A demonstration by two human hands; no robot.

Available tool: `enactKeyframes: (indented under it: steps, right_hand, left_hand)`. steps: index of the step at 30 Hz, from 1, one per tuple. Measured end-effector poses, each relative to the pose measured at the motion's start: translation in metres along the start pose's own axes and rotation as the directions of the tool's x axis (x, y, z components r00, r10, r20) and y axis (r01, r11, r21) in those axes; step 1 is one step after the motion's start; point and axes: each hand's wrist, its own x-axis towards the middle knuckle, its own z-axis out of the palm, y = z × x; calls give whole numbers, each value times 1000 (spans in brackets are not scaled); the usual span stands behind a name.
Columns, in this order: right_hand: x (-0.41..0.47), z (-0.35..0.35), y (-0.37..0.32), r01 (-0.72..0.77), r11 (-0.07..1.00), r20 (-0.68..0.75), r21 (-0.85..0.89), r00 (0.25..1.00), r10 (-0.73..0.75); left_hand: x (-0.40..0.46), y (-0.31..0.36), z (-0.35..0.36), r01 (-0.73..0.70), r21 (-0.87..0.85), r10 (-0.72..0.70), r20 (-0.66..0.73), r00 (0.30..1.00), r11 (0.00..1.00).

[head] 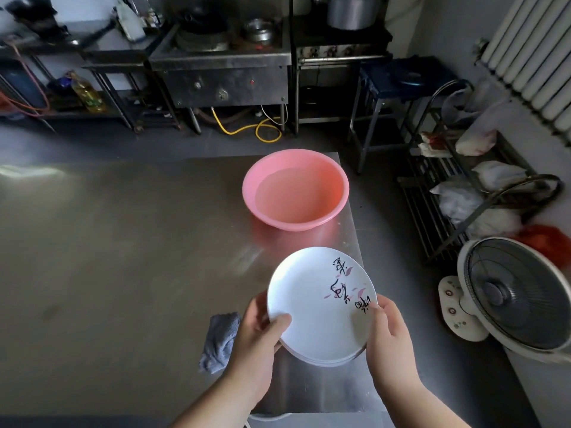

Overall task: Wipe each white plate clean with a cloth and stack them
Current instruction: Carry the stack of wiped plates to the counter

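Note:
A stack of white plates (315,304), the top one marked with black writing and pink petals, is held above the steel table (123,242) near its front right corner. My left hand (259,338) grips the stack's left rim, thumb on top. My right hand (387,332) grips the right rim, thumb on the plate's face. A crumpled grey cloth (220,341) lies on the table just left of my left hand.
A pink basin (330,180) holding water stands on the table behind the plates. A white fan (513,291) and a wire rack (438,193) with bags stand off the table's right edge. Stoves and shelves line the far wall.

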Motion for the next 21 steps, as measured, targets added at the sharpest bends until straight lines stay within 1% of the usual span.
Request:
enactKeyframes:
  steps: [4,7,12,17,21]
  right_hand:
    - [-9,-6,-8,88,996,98,-21,991,-86]
    - [-18,-9,-10,150,988,202,-35,969,-140]
    - [-35,5,-7,192,981,370,-37,914,-165]
    - [-52,37,0,205,977,523,-65,841,-141]
    - [-74,70,6,232,968,626,-95,770,-123]
  left_hand:
    - [-16,4,-8,-53,-10,53,-16,998,999]
    - [-29,6,-22,-103,-3,103,-16,995,995]
    - [-52,0,-57,-161,28,162,-29,986,986]
    - [-84,-17,-100,-169,-20,163,-180,970,985]
    - [-114,-33,-142,-177,-39,158,-294,943,983]
